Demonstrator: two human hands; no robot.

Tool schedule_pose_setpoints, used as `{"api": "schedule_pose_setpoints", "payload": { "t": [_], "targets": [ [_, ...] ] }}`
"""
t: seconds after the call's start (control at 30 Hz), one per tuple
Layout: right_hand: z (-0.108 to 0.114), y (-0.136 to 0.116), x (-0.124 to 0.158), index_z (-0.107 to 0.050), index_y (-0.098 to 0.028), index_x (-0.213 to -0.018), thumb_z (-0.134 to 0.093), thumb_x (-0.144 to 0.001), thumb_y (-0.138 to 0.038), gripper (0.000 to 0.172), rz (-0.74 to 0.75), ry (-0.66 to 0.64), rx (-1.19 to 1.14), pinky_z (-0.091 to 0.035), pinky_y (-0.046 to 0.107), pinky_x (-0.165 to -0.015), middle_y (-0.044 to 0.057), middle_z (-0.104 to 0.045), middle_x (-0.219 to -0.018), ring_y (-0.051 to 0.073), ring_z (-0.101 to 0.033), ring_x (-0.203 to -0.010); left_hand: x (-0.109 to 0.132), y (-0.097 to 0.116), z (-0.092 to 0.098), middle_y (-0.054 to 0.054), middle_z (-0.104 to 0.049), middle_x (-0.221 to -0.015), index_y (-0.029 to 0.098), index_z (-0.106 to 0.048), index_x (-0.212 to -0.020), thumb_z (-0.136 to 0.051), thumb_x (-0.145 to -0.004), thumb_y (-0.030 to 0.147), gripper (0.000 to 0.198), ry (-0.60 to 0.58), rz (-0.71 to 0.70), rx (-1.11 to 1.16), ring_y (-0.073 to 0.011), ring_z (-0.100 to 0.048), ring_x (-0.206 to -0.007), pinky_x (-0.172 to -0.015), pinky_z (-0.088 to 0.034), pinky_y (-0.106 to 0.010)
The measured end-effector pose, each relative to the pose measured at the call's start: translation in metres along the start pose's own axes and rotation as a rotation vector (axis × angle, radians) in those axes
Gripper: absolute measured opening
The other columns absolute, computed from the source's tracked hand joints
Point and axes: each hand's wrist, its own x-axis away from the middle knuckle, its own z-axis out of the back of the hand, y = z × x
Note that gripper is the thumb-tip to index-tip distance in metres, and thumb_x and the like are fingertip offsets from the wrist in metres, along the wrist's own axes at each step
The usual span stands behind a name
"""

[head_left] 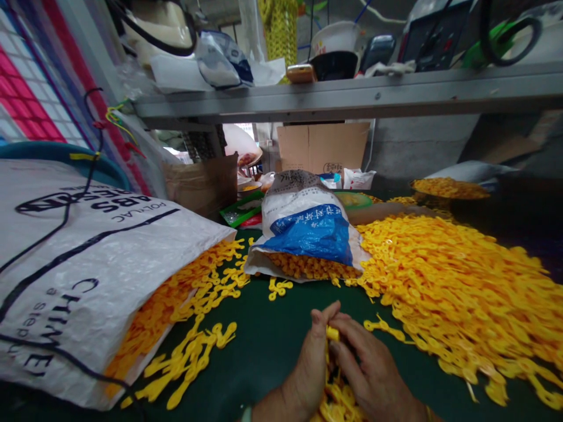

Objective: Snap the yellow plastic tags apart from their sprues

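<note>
My left hand (307, 361) and my right hand (373, 364) meet low in the middle of the view, fingertips together. Both are closed around small yellow plastic pieces (333, 333), one of which shows between the fingers. More yellow plastic pieces (338, 402) lie between and beneath my palms, partly hidden by them. To the right spreads a big heap of the same yellow pieces (457, 287), each with a ring-like end and a thin stem. A loose cluster of yellow pieces (200, 357) lies left of my hands on the dark green tabletop (257, 334).
A white printed sack (83, 252) lies at the left, its mouth spilling yellow pieces. Ahead stands a white and blue bag (310, 225), also open with pieces inside. A grey metal shelf (343, 97) crosses above, loaded with bowls and a phone (301, 73). Behind stands a cardboard box (323, 146).
</note>
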Motion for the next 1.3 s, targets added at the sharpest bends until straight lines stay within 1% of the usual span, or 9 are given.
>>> {"api": "schedule_pose_setpoints", "payload": {
  "t": [0.13,0.3,0.43,0.63,0.77,0.93,1.0,1.13,1.3],
  "targets": [
    [0.001,-0.005,-0.002,-0.055,-0.021,-0.112,-0.042,-0.093,-0.017,0.024,-0.065,0.001,-0.046,-0.051,0.029,-0.08,0.008,-0.067,-0.102,0.02,-0.064,-0.092,-0.001,0.0,0.002,-0.015,-0.048,-0.14,0.016,-0.037,-0.141,-0.021,-0.085,0.07,0.08,-0.108,-0.078,-0.075,-0.0283,-0.044,-0.128,-0.108,-0.031,-0.042],
    [0.006,-0.01,-0.002,-0.058,-0.022,-0.107,-0.043,-0.094,-0.023,0.02,-0.127,0.028,-0.121,-0.051,0.027,-0.076,0.006,-0.067,-0.092,0.02,-0.064,-0.086,0.006,0.005,0.008,-0.014,-0.035,-0.149,0.021,-0.019,-0.148,-0.039,-0.075,0.073,0.092,-0.171,-0.297,-0.545,-0.0299,-0.033,-0.135,-0.112,-0.022,-0.042],
    [0.011,-0.013,-0.001,-0.059,-0.021,-0.107,-0.042,-0.093,-0.023,0.022,-0.166,-0.016,-0.145,-0.051,0.029,-0.079,0.007,-0.067,-0.095,0.02,-0.064,-0.09,0.009,0.007,0.011,-0.015,-0.032,-0.15,0.024,-0.011,-0.148,-0.044,-0.072,0.073,0.096,-0.212,-0.3,-0.625,-0.031,-0.033,-0.135,-0.11,-0.024,-0.045],
    [0.027,-0.01,-0.009,-0.06,-0.024,-0.11,-0.047,-0.092,-0.022,0.022,-0.26,-0.136,-0.173,-0.048,0.031,-0.087,0.005,-0.067,-0.107,0.02,-0.062,-0.099,-0.007,0.014,0.017,-0.015,-0.043,-0.143,0.023,-0.025,-0.146,-0.022,-0.087,0.066,0.073,-0.253,-0.136,-0.22,-0.0271,-0.045,-0.127,-0.106,-0.032,-0.044],
    [0.042,-0.008,-0.01,-0.058,-0.023,-0.115,-0.05,-0.091,-0.027,0.026,-0.356,-0.123,-0.15,-0.049,0.032,-0.088,0.007,-0.067,-0.111,0.021,-0.062,-0.102,-0.005,0.028,0.018,-0.01,-0.065,-0.115,0.019,-0.064,-0.114,-0.055,-0.086,0.045,0.039,-0.195,-0.197,-0.449,-0.025,-0.057,-0.109,-0.098,-0.039,-0.036],
    [0.059,-0.019,-0.002,-0.064,-0.027,-0.104,-0.053,-0.089,-0.028,0.019,-0.286,-0.267,0.002,-0.053,0.029,-0.072,0.004,-0.072,-0.093,0.02,-0.067,-0.082,0.005,0.047,0.023,-0.004,-0.071,-0.089,0.018,-0.071,-0.093,-0.063,-0.08,0.035,0.023,-0.302,-0.146,-0.63,-0.02,-0.063,-0.085,-0.077,-0.045,-0.027],
    [0.064,-0.026,0.005,-0.065,-0.029,-0.103,-0.056,-0.085,-0.025,0.02,-0.218,-0.33,0.055,-0.053,0.028,-0.069,0.003,-0.073,-0.09,0.02,-0.068,-0.079,-0.001,0.057,0.039,-0.005,-0.071,-0.085,0.017,-0.071,-0.09,-0.058,-0.083,0.037,0.025,-0.222,-0.171,-0.755,-0.0198,-0.063,-0.082,-0.075,-0.046,-0.027],
    [0.073,-0.023,0.019,-0.067,-0.035,-0.105,-0.059,-0.084,-0.025,0.024,-0.119,-0.422,0.078,-0.055,0.026,-0.066,0.002,-0.075,-0.099,0.021,-0.07,-0.082,-0.027,0.07,0.086,-0.002,-0.067,-0.08,0.02,-0.067,-0.094,-0.04,-0.09,0.044,0.037,0.36,-0.317,-1.214,-0.0191,-0.062,-0.075,-0.068,-0.048,-0.028],
    [0.083,0.028,0.016,-0.066,-0.028,-0.108,-0.05,-0.09,-0.024,0.025,-0.179,-0.235,0.318,-0.052,0.037,-0.082,0.006,-0.072,-0.102,0.024,-0.066,-0.092,-0.042,0.057,0.114,-0.011,-0.06,-0.108,0.016,-0.06,-0.11,-0.051,-0.083,0.032,0.033,0.514,-0.343,-1.444,-0.0269,-0.055,-0.104,-0.092,-0.041,-0.039]
  ]
}}
